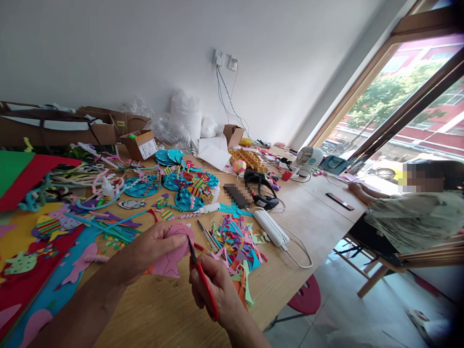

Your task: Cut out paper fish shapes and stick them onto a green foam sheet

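Between the thumb and fingers of my left hand (157, 244) is a piece of pink paper (168, 266) with a drawn outline that looks like a fish. My right hand (213, 280) is closed round the handles of red-handled scissors (208, 290). Their dark blades meet the right edge of the paper near my left thumb. Just beyond my right hand lies a heap of colourful paper scraps (235, 241). Pencils or brushes (206, 234) rest beside the scraps. A white glue bottle (209, 208) lies a little further off.
Blue discs with paper fish (195, 193), pipe cleaners (97, 164) and coloured sheets (61, 285) crowd the left side. A white power strip (271, 227) and a black headset (263, 188) lie to the right. Another person (416, 217) sits at the far right. Boxes line the wall.
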Demonstrator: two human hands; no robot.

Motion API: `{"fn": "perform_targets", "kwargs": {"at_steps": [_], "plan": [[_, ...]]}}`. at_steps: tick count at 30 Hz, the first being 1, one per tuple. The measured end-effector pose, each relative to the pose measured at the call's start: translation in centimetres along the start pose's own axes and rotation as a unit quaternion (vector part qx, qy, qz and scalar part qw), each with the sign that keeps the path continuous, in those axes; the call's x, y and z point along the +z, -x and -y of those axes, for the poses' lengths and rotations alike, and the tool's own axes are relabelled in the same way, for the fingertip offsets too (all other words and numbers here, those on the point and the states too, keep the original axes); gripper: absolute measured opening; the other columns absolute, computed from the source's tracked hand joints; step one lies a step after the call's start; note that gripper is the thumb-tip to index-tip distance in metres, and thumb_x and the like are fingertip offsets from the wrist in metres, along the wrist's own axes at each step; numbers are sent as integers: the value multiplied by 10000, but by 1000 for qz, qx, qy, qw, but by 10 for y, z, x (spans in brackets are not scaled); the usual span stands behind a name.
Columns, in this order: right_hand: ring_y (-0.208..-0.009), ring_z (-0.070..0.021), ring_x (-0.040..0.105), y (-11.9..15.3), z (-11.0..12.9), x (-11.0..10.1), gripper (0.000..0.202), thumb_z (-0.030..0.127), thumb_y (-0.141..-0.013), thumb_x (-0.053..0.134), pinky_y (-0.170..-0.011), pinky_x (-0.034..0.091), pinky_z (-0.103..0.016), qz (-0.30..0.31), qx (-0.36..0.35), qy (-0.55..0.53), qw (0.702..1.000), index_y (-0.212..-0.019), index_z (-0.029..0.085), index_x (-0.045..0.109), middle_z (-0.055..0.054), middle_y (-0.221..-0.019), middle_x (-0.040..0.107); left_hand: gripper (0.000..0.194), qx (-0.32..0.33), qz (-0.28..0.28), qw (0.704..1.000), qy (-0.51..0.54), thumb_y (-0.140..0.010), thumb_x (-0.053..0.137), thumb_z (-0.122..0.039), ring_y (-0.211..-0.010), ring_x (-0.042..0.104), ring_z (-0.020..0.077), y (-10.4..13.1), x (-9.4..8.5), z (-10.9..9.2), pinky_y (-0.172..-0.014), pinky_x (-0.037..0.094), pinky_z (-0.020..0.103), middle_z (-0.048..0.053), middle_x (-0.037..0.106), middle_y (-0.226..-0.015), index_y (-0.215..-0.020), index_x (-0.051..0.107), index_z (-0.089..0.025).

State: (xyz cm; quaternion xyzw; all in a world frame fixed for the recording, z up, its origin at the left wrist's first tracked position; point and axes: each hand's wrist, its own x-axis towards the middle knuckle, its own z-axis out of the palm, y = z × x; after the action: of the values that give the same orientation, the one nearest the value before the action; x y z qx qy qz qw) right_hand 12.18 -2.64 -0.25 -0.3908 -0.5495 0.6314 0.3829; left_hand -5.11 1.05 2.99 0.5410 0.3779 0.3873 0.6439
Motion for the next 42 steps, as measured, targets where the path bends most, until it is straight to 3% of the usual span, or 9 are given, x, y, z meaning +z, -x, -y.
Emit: {"fn": "perform_targets", "kwargs": {"at_steps": [5,13,22,42], "plan": [[-338,-44,334,2,-2,-1,263,327,-797,553,-334,240,-148,8,-7,10,1000,-603,195,435,84,-414,395,312,-15,20,1000,-16,-769,639,-459,-555,373,95,0,-4,0,-494,343,190,-46,460,-619,-713,543,-167],[-353,-51,353,1,0,-3,274,325,-804,564,-339,250,-151,-7,-14,42,999,-597,194,442,82,-428,387,266,-12,22,999,-21,-808,615,-445,-616,467,121,3,-3,-3,-553,407,215,-29,530,-679,-773,584,-183],[-335,-50,344,1,-2,-2,312,379,-799,593,-334,243,-152,-8,-7,19,1000,-598,194,444,83,-406,392,277,5,-5,1000,-26,-788,630,-447,-570,393,99,-1,-3,0,-490,350,181,-42,485,-645,-754,583,-176],[-366,-52,325,1,1,1,340,409,-845,530,-360,245,-168,-3,-48,63,997,-600,200,418,71,-440,395,297,-18,26,999,-15,-747,640,-446,-525,378,102,1,-1,-5,-469,334,199,-50,445,-590,-677,525,-181]]}}
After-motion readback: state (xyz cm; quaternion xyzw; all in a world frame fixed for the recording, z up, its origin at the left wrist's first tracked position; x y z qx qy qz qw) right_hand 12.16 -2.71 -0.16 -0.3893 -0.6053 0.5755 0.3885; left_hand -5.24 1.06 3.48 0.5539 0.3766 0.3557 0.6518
